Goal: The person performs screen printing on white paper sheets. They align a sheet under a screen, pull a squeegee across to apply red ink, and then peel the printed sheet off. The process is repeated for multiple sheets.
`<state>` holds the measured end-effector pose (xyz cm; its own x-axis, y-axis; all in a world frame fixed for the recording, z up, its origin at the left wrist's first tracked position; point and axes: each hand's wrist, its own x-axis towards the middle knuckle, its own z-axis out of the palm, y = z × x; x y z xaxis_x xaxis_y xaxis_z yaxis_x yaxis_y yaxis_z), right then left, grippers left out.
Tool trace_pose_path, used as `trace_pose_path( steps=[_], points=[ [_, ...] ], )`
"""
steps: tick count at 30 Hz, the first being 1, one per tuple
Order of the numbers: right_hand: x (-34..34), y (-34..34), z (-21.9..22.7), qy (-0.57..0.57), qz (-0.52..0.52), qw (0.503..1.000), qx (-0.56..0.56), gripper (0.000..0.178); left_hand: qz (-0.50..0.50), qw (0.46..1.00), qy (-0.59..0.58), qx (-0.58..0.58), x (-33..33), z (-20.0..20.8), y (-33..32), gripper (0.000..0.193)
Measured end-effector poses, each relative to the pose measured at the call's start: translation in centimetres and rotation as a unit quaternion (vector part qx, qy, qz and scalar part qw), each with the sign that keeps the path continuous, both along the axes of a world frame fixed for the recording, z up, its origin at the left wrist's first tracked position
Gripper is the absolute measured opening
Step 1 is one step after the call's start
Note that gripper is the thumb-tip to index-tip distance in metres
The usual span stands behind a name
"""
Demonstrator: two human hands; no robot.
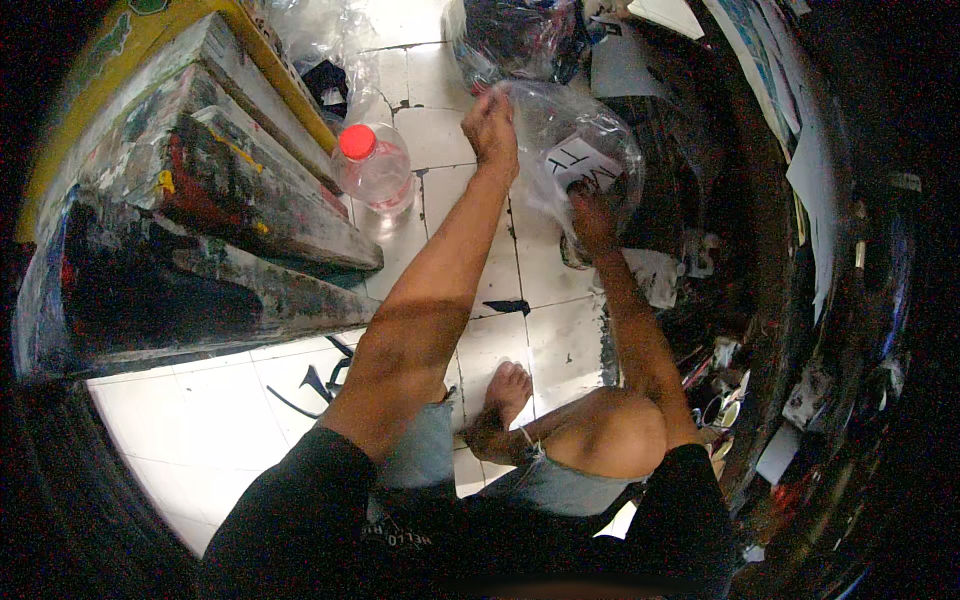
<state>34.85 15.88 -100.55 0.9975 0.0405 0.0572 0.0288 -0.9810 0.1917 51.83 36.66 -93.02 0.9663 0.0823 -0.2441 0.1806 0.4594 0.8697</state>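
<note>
My left hand (491, 132) is closed on the upper edge of a clear plastic bag (553, 117), its fingers pinched together. Inside or against that bag lies a white paper piece (583, 163) with dark hand lettering. My right hand (596, 214) is at the bag's lower side, touching the paper's lower edge; its fingers are dark and partly covered, so their grip is unclear. Left of my left hand, a clear plastic bottle (385, 180) with a red cap stands on the tiled floor.
Paint-stained boards or a bench (250, 210) fill the left side. Another filled plastic bag (520, 45) sits ahead. White floor tiles (440, 210) run between, with a black scrap (505, 307) on them. My bare foot (510, 390) rests nearby. Papers and clutter (780, 450) crowd the right.
</note>
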Motion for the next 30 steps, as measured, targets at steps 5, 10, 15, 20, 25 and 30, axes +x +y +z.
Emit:
trace_pose_path(
  steps=[5, 10, 15, 20, 25, 30],
  points=[
    [4.1, 2.4, 3.4, 0.090, -0.137, 0.986, 0.042, 0.019, 0.037, 0.999, -0.025, -0.017, 0.3, 4.3, 1.4, 0.017],
    [0.9, -5.0, 1.2, -0.070, -0.099, 0.992, 0.034, 0.022, -0.114, 0.987, -0.048, 0.102, -1.9, 6.4, -1.9, 0.066],
    [4.5, 4.2, 11.0, -0.025, -0.078, 0.979, 0.185, 0.024, -0.038, 0.964, -0.092, 0.246, -1.7, 5.9, 2.3, 0.096],
    [-0.1, 9.3, 20.6, 0.032, -0.137, 0.930, 0.340, 0.036, -0.054, 0.888, -0.154, 0.429, -12.1, 11.1, 7.1, 0.018],
    [-6.7, 10.8, 26.5, -0.044, 0.012, 0.985, 0.165, 0.039, -0.121, 0.969, 0.029, 0.215, -22.7, 17.5, 10.3, 0.014],
    [-11.1, 19.8, 42.2, 0.102, -0.162, 0.923, 0.334, 0.037, -0.210, 0.967, 0.081, 0.119, -26.9, 25.3, 15.7, 0.057]
  ],
)
